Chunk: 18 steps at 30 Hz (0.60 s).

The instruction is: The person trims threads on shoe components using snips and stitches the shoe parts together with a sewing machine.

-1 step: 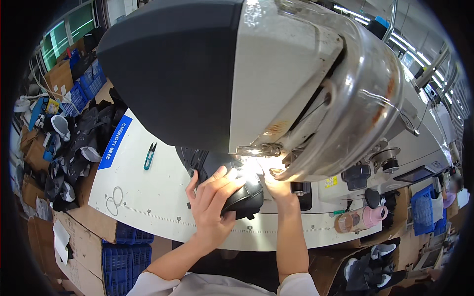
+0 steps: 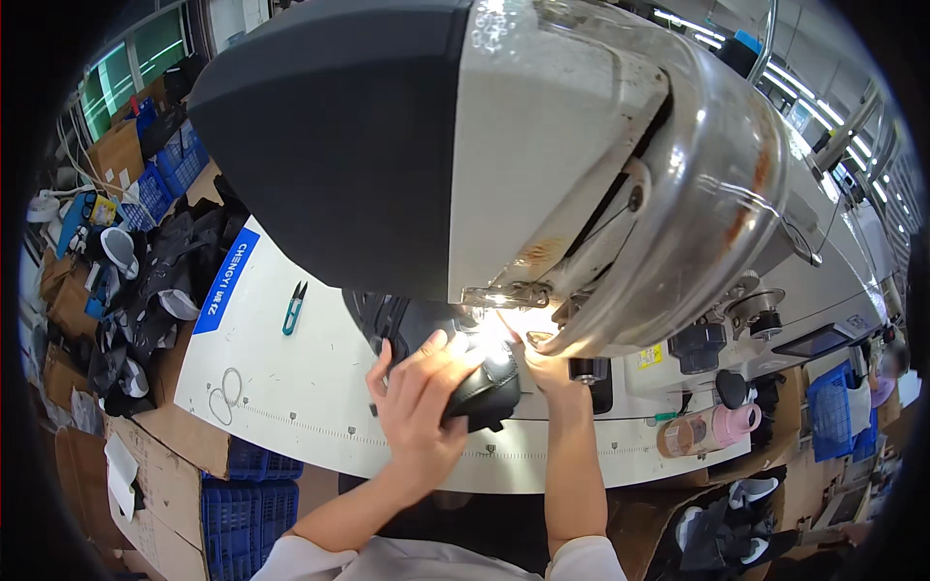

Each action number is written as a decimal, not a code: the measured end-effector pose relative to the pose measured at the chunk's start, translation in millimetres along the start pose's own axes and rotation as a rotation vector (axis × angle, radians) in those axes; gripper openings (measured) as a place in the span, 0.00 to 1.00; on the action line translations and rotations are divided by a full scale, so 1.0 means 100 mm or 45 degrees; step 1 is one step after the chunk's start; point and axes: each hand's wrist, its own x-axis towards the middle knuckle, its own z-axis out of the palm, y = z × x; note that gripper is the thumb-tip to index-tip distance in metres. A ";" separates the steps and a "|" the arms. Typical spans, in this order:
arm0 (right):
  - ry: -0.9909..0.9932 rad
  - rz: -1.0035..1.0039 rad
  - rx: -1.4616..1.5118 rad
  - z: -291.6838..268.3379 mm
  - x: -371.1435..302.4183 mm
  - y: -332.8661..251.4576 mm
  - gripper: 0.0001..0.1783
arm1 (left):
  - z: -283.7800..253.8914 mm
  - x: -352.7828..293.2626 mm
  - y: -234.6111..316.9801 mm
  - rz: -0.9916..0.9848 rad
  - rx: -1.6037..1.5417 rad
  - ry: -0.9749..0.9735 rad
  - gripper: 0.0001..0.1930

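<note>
A black, leather-like shoe upper (image 2: 487,392) lies under the sewing machine head (image 2: 542,145), its far part running beneath the machine. My left hand (image 2: 417,392) rests over it with bent fingers, gripping it with the thumb along its near side. Bright lamp light washes out the spot by the presser foot (image 2: 509,295). Just right of that spot is my right hand (image 2: 550,366), close to the upper's edge. Its fingertips are lost in glare and behind the machine, so what they hold is hidden.
Teal thread snips (image 2: 294,308) and a loop of thread (image 2: 226,397) lie on the white table (image 2: 320,387). A pink-capped bottle (image 2: 707,431) stands at right. Dark shoe pieces (image 2: 160,281) are heaped at left, near blue crates (image 2: 247,508). A carton (image 2: 639,528) sits lower right.
Very little differs. My left hand and the shoe upper have shifted slightly to the right and nearer, and the right hand stays beside the presser foot.
</note>
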 end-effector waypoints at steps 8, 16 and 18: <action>-0.115 -0.317 -1.109 -0.24 0.15 0.14 0.36 | 0.18 -0.09 0.24 -0.027 0.185 0.103 0.32; -0.328 0.436 0.616 -0.18 0.10 0.14 0.22 | 0.05 0.03 0.06 0.081 0.115 0.010 0.29; -0.295 0.475 0.977 -0.13 0.10 0.11 0.20 | 0.01 0.06 0.01 0.111 0.093 -0.011 0.29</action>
